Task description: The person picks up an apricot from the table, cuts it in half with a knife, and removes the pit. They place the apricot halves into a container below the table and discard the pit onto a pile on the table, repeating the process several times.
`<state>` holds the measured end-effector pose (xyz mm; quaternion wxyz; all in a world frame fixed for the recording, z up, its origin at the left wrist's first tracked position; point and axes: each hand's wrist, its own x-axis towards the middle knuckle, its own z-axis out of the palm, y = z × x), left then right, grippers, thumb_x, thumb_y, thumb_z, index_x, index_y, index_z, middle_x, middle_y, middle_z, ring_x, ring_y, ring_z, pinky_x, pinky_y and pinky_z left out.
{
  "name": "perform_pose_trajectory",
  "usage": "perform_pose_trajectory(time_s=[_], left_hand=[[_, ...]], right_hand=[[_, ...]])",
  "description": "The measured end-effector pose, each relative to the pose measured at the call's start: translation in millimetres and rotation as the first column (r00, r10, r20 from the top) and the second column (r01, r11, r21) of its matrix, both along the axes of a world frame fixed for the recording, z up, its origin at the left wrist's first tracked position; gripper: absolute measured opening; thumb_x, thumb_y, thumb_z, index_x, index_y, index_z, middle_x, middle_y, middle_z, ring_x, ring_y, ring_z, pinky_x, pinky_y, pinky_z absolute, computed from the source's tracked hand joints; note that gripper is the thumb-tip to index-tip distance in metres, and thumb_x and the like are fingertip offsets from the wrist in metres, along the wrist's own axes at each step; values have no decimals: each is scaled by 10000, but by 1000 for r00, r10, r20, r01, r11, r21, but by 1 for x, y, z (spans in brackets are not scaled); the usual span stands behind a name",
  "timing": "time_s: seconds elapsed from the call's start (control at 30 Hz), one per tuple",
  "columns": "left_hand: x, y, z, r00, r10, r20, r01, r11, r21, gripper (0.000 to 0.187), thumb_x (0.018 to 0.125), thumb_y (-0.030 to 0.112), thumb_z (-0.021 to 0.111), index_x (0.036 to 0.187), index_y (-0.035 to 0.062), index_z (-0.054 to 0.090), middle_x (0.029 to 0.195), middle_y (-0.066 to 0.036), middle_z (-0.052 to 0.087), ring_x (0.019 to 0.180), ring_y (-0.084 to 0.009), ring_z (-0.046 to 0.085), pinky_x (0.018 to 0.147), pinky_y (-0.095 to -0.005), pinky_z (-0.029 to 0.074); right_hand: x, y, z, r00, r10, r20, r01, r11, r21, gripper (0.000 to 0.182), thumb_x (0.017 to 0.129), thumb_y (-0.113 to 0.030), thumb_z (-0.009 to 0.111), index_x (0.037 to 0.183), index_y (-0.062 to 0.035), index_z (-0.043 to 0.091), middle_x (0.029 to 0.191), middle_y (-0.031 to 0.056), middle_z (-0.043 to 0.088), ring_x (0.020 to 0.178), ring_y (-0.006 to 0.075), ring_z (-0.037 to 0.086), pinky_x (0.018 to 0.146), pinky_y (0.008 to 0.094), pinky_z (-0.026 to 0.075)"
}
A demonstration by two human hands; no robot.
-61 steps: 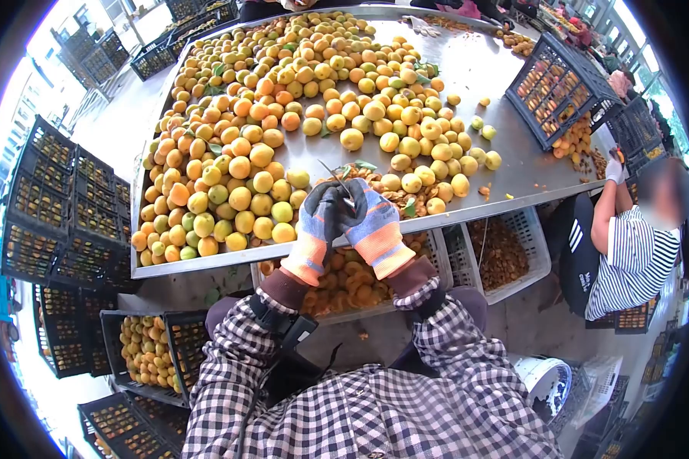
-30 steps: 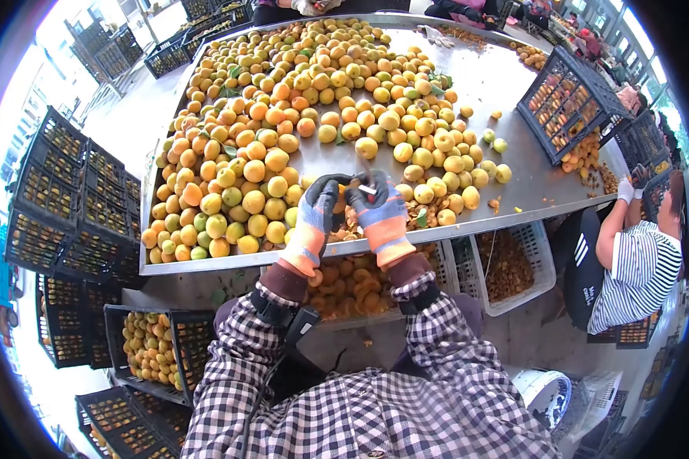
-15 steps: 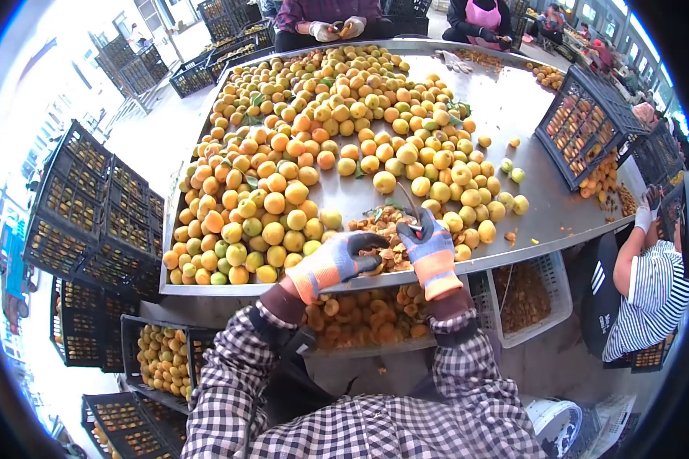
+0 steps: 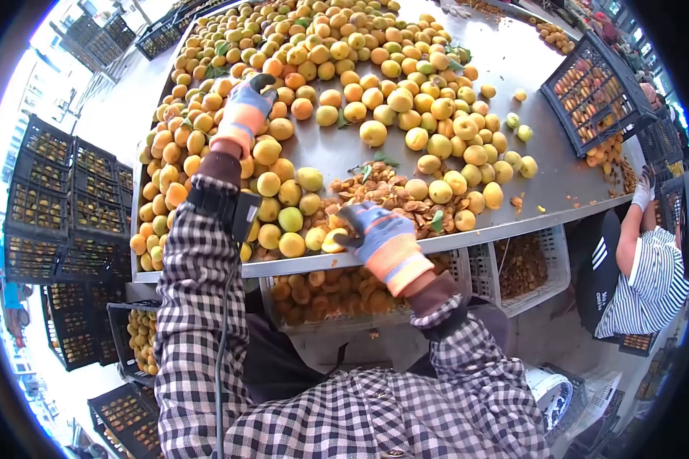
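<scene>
A big pile of round apricots [image 4: 398,99]

The apricots sit on a shiny metal tabletop [image 4: 547,180]. They are round, so I see no pointy end or long side. The pile is long, running from the near edge to the far side.

The left hand [image 4: 246,99] reaches over the pile, pointing away from the body. The right hand [image 4: 383,233] is at the near edge, pointing left, close to a yellow apricot [image 4: 333,240]. I cannot tell if the fingers of either hand grip anything.

A heap of brown scraps [image 4: 394,195] lies past the right hand. Under the edge, a crate [image 4: 459,268] holds orange fruit. Black crates [image 4: 42,203] stand at the left, and a person in a striped shirt [image 4: 647,283] sits at the right
</scene>
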<state>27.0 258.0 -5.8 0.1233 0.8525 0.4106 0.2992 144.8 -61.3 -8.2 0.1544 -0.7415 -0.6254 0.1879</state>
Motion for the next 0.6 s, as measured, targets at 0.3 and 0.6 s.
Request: perform_pose_trajectory(time_s=[0.3, 0.6], left_hand=[[13, 68, -11, 991, 10, -134, -16, 999, -46, 511, 812, 357, 701, 1248, 111, 599, 1170, -213, 631, 1096, -370, 590, 932, -413, 475], [70, 104, -13, 852, 218, -475, -284, 956, -70, 925, 664, 633, 737, 1386, 122, 467, 1297, -150, 589, 1203, -273, 565, 1006, -408, 422]], right_hand=[[-21, 16, -10, 999, 1, 33, 5, 983, -184, 333, 837, -321, 659, 1086, -116, 576, 1035, 120, 662, 982, 297, 644, 813, 410, 504], [-11, 16, 2, 1000, -15, -13, 13, 986, -169, 286, 811, -259, 641, 1022, -76, 576, 1002, 155, 653, 923, 325, 653, 791, 419, 509]])
